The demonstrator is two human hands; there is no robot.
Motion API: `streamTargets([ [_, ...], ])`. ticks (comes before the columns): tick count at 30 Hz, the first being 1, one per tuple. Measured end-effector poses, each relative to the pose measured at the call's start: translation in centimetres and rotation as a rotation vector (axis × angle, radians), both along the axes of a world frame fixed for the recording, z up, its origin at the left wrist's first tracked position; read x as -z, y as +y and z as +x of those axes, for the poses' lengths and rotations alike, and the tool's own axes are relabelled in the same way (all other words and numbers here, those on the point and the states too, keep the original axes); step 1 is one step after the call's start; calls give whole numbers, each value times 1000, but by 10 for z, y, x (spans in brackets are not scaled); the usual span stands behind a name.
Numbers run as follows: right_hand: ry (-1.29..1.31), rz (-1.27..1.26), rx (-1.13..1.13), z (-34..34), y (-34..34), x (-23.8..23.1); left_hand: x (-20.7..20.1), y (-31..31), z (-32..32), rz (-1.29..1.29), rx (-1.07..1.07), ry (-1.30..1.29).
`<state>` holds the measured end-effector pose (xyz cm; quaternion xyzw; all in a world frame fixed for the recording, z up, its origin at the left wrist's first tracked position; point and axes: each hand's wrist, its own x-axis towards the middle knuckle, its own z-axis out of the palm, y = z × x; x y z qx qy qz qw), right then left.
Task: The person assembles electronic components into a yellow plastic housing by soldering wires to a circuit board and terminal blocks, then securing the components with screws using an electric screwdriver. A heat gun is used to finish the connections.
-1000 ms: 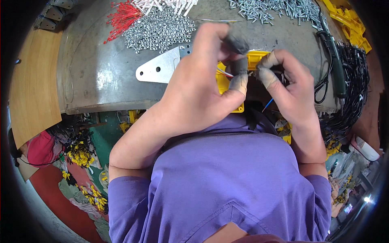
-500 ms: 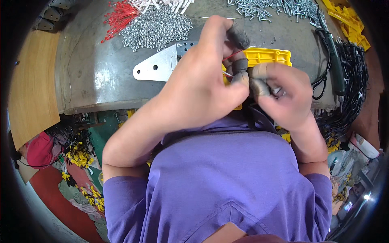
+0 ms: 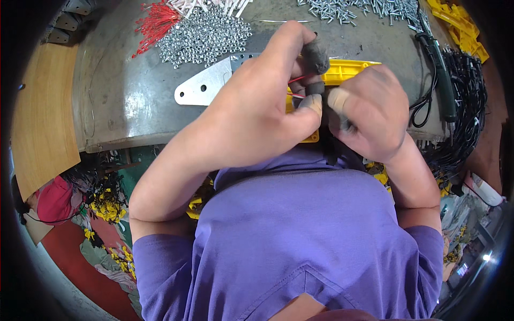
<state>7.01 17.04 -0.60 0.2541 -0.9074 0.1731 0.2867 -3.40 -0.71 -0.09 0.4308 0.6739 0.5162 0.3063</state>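
Observation:
My left hand is closed over the table edge, dark covers on its fingertips. Between thumb and fingers it pinches thin wires, a red wire and a whitish one. Close by on the right, my right hand is curled shut, its fingertips near the left thumb; what it grips is hidden. A yellow plastic part lies behind the hands, with more yellow showing under the left fingers. Partly covered by my left hand, a flat metal plate with round holes rests on the table.
Behind the plate is a heap of metal nuts, with red pieces beside it. Screws lie at the far right. A dark corded tool, black cables and yellow plastic parts line the right side.
My right hand has rolled so that more of its back shows, and its fingers have curled in. My left hand has shifted slightly left, still pinching the wires.

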Motion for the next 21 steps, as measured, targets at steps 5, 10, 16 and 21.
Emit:
streamTargets([
  [5, -653, -885, 167, 5, -8, -3, 10, -2, -6, 284, 11, 731],
  [10, -291, -279, 28, 1, -2, 0, 2, 0, 7, 198, -87, 293],
  [16, -124, -47, 22, 6, 4, -6, -9, -7, -3, 68, -72, 331],
  [21, -271, 59, 129, -10, 3, -6, -17, 4, -19, -22, -199, 106],
])
